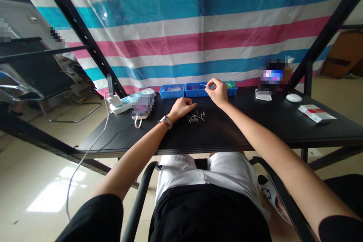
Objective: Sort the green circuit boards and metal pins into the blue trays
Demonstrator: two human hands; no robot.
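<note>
My right hand (216, 90) is raised over the middle blue bin (195, 92), pinching a thin, light-coloured pin-like piece (203, 85) that points left. My left hand (181, 108) rests on the black table with its fingers curled; whether anything is under them is hidden. Just right of it lies a loose pile of small thin metallic pieces (196, 117). Another blue bin (172, 91) at the left holds small pale pieces. Green items (230, 84) fill the right end of the bin row.
A white power strip (121, 104) with a cable and a phone-like object (142, 105) stand at the left of the black table (241, 132). On the right are a blurred device (272, 75), a white mouse (294, 98) and a small box (316, 114).
</note>
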